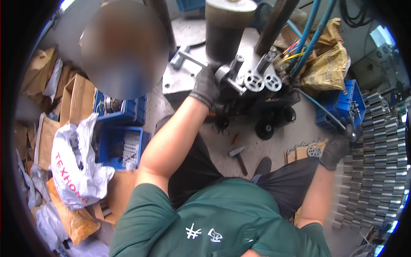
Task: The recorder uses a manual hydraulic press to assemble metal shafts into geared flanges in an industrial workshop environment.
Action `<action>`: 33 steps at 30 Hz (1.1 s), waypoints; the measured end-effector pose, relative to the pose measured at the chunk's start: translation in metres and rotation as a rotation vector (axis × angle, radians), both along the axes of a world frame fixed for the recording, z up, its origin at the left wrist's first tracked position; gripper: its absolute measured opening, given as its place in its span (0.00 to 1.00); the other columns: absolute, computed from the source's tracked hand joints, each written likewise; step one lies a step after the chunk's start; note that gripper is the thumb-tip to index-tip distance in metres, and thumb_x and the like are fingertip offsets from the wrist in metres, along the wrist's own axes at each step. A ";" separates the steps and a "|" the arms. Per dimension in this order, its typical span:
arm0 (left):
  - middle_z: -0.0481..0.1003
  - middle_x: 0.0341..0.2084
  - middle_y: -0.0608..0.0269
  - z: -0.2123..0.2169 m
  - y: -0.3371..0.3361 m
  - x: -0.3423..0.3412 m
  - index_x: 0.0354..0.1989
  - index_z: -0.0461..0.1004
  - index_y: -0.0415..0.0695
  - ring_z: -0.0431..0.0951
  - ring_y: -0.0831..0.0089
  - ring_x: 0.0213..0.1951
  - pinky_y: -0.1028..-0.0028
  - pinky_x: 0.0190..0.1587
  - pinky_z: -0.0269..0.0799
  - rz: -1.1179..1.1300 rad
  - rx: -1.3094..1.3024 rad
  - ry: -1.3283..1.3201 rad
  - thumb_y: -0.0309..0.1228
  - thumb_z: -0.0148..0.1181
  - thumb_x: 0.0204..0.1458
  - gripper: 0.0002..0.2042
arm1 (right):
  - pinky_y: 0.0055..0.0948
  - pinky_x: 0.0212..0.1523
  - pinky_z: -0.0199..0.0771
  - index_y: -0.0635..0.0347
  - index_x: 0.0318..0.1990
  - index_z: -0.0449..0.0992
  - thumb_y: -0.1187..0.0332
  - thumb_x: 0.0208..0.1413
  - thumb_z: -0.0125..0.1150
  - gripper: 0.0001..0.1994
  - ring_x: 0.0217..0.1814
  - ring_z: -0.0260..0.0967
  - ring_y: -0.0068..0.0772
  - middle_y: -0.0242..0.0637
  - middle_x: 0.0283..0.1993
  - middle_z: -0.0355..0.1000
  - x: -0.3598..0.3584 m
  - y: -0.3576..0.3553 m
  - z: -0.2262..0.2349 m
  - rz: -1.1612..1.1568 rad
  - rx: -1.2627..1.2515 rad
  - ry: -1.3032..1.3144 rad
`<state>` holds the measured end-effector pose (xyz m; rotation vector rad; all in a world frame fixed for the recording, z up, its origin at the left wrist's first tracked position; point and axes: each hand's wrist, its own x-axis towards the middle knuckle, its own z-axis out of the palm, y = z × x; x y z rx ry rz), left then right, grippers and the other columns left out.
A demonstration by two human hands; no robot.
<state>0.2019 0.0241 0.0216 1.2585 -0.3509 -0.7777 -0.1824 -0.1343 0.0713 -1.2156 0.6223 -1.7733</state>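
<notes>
My left hand (206, 88), in a dark glove, closes around a metal shaft (191, 58) above the press's pale metal plate (176, 79). A thick round metal collar (222, 73) sits on that shaft beside my fingers. Just right of it are two round spoked metal parts (254, 81), each with an upright cylinder behind it. Above stands the wide press ram (224, 36). Out to the right, my gloved right hand (336, 150) is closed at the end of a long thin lever (321, 107) that slants down from the press. Its fingertips are partly hidden.
Stacked metal cylinders (372, 167) line the right side, close to my right hand. Blue bins (102, 147) and cardboard boxes stand at left. A hammer (238, 155) lies on the floor before me. Blue hoses (314, 38) hang beside the press. A blurred patch covers the upper left.
</notes>
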 end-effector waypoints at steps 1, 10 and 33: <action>0.80 0.49 0.48 -0.021 -0.011 0.026 0.55 0.74 0.36 0.82 0.64 0.48 0.67 0.54 0.80 -0.017 -0.283 0.816 0.33 0.56 0.63 0.17 | 0.40 0.60 0.77 0.60 0.53 0.79 0.70 0.63 0.63 0.13 0.54 0.76 0.39 0.43 0.56 0.78 -0.019 -0.027 -0.033 0.280 0.293 -0.103; 0.79 0.48 0.48 -0.014 -0.008 0.004 0.55 0.70 0.39 0.83 0.59 0.47 0.57 0.55 0.82 0.100 -0.137 0.761 0.42 0.49 0.66 0.19 | 0.37 0.56 0.80 0.62 0.63 0.72 0.64 0.62 0.66 0.24 0.53 0.78 0.36 0.41 0.51 0.78 0.069 0.060 -0.113 0.668 0.817 0.302; 0.75 0.57 0.59 -0.016 0.012 -0.119 0.68 0.67 0.38 0.76 0.71 0.57 0.70 0.59 0.73 -0.746 0.025 -0.391 0.32 0.59 0.68 0.23 | 0.28 0.33 0.77 0.54 0.45 0.81 0.44 0.69 0.53 0.22 0.32 0.76 0.24 0.31 0.36 0.79 0.086 0.095 -0.112 0.997 0.893 0.100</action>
